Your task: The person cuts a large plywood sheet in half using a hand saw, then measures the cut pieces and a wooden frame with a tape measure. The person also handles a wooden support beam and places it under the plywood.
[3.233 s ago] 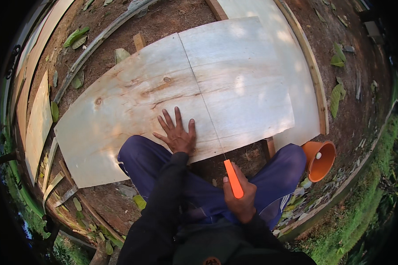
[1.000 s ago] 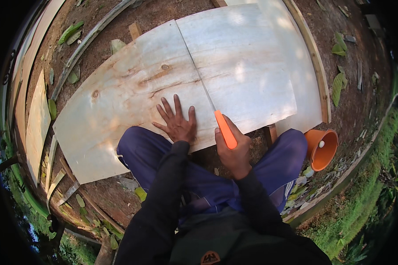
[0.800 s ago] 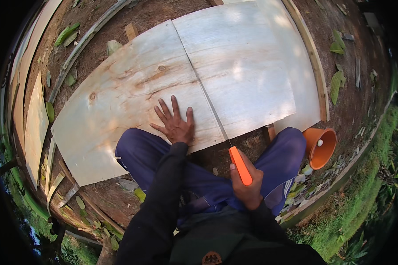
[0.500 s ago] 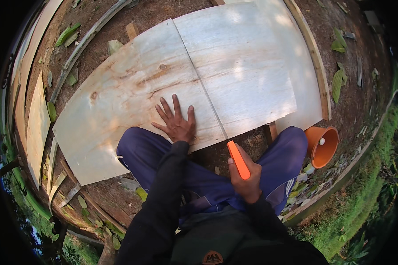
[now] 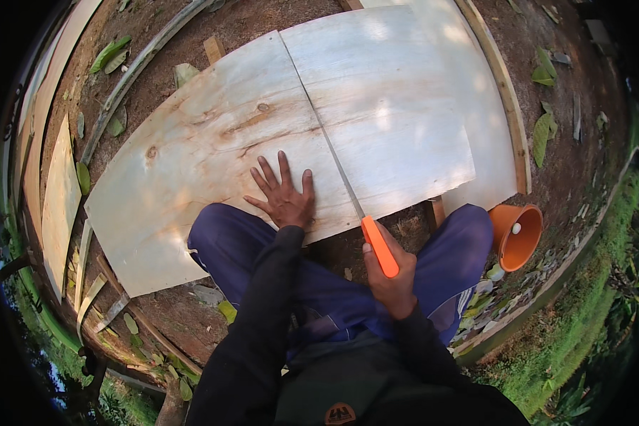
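A pale plywood sheet (image 5: 213, 163) with brown stains and knots lies in front of my knees. A thin dark line crosses it from the far edge to the near edge. My left hand (image 5: 289, 202) lies flat on the sheet, fingers spread, left of that line. My right hand (image 5: 392, 275) is wrapped round the orange handle of a handsaw (image 5: 380, 247), just off the near edge. Seen almost edge-on, the saw's narrow blade runs forward from the handle along the line; where its tip ends I cannot tell.
Another pale sheet (image 5: 486, 142) lies partly under the plywood, beside a wooden batten (image 5: 508, 106). An orange bucket (image 5: 508, 259) with a small white object inside lies tipped by my right knee. Offcuts (image 5: 60, 206) and a curved strip (image 5: 128, 82) lie left on leaf-strewn soil.
My right hand and the saw handle have shifted slightly forward and left, closer to the plywood's near edge. The left hand stays in place on the sheet.
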Action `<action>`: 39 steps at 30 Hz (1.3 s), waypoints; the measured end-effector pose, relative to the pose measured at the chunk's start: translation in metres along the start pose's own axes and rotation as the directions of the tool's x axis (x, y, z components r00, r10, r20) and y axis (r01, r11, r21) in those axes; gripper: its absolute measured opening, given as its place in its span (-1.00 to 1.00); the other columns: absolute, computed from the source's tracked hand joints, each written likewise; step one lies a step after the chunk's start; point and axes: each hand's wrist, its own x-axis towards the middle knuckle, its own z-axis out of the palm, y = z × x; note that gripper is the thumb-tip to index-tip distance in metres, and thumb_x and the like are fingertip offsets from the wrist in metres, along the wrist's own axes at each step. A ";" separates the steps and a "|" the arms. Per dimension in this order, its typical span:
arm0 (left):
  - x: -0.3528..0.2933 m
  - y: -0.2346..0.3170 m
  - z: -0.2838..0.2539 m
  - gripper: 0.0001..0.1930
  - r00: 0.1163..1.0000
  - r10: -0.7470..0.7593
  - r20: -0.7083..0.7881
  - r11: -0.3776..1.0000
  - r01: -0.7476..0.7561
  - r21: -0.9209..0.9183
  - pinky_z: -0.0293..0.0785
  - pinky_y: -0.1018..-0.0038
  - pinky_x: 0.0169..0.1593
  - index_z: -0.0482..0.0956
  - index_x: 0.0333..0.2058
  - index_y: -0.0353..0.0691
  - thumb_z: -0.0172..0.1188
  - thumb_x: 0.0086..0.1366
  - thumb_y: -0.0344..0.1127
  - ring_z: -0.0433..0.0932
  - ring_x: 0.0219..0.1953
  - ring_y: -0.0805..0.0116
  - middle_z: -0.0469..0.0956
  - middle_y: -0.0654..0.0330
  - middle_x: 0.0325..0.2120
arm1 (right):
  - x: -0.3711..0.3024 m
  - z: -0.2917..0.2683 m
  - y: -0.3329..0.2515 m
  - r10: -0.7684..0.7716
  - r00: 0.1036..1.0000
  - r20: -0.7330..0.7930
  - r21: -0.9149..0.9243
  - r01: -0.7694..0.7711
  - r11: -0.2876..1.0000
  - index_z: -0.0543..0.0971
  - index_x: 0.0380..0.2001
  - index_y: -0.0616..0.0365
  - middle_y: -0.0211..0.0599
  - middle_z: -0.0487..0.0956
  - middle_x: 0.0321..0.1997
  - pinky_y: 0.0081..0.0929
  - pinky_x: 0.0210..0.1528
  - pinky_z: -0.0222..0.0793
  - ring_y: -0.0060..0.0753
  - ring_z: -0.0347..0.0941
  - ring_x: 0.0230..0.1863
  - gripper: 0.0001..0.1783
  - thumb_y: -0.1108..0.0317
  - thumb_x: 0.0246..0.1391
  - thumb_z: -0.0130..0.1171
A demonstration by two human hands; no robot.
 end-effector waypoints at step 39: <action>0.001 0.001 0.004 -0.20 1.000 0.005 0.007 1.000 -0.005 0.030 -0.50 -0.58 0.38 0.03 0.55 0.34 -0.03 0.42 0.34 -0.33 0.62 -0.03 -0.26 0.17 0.61 | 0.022 0.010 0.026 -0.131 0.991 0.002 -0.075 0.131 0.989 0.56 0.20 0.38 0.01 0.74 -0.25 -0.42 -0.26 0.59 -0.25 0.71 -0.34 -0.52 0.49 0.21 0.28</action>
